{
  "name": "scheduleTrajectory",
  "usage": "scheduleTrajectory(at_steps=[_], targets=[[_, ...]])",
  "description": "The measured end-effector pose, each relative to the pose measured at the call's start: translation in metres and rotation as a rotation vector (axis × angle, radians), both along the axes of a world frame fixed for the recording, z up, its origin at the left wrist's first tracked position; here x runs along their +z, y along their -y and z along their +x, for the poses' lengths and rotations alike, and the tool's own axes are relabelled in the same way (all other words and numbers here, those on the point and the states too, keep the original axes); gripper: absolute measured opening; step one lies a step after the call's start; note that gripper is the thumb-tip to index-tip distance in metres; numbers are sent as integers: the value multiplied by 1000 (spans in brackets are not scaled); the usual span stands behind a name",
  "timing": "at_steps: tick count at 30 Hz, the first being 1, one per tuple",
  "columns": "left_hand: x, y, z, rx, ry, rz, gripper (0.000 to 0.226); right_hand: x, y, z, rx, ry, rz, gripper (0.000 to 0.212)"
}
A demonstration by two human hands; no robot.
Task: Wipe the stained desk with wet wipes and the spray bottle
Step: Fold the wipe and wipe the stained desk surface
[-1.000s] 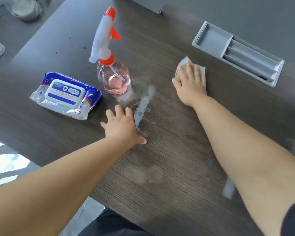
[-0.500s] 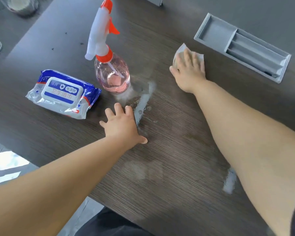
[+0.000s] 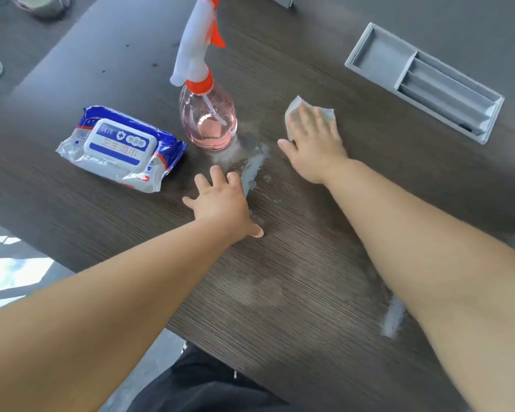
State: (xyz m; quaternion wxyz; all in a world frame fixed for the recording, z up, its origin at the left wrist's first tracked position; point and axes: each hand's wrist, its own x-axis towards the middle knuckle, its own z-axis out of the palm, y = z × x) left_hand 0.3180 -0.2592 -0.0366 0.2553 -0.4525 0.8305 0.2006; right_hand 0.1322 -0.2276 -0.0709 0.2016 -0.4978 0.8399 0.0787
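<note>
My right hand (image 3: 314,144) presses a white wet wipe (image 3: 293,108) flat against the dark wood-grain desk (image 3: 280,292), fingers straight over it. My left hand (image 3: 222,205) rests flat on the desk with fingers spread, holding nothing. A pale wet smear (image 3: 253,171) runs between the two hands. The pink spray bottle (image 3: 208,114) with white and orange trigger head stands upright just beyond my left hand. A blue and white pack of wet wipes (image 3: 119,147) lies left of the bottle, lid closed.
A grey recessed cable tray (image 3: 422,81) is set into the desk at the far right. Another pale streak (image 3: 394,319) lies beside my right forearm. The desk's near edge runs diagonally at lower left, with floor below. A round container (image 3: 39,4) sits at the far left corner.
My right hand has slid the wipe left and nearer, toward the bottle and the smear. My left hand stays planted. The camera view has shifted slightly.
</note>
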Motion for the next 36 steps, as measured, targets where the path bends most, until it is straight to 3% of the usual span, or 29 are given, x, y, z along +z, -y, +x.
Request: scheduleTrajectory(at_steps=[2, 4, 7, 11, 14, 17, 21, 27, 32, 34, 36], targets=[[0, -1, 1, 2, -17, -6, 105, -4, 9, 37, 39, -2, -28, 62], [-1, 0, 3, -4, -28, -15, 105, -5, -4, 69, 213, 35, -64, 59], [-2, -1, 7, -24, -39, -26, 109, 0, -39, 61, 368, 86, -93, 53], [-3, -3, 15, -31, -79, -22, 112, 4, -42, 34, 110, 86, -8, 53], [-5, -2, 21, 77, -218, -9, 87, 0, -25, 73, -19, 22, -44, 58], [-1, -1, 26, 216, -403, 13, 55, -3, -46, 126, 188, 15, -38, 58], [8, -11, 32, 167, -445, 11, 48, 0, -113, 133, 382, 89, -40, 63], [2, -41, 35, 41, -371, -11, 48, -2, -107, 133, -106, 85, -43, 62], [-6, -56, 38, -12, -343, -46, 43, -11, -159, 158, 188, 102, -108, 69], [-10, -61, 37, -46, -320, -67, 48, -11, -187, 127, 159, 88, -112, 66], [-13, -63, 35, -43, -305, -98, 53, -10, -192, 89, -24, 29, -72, 64]])
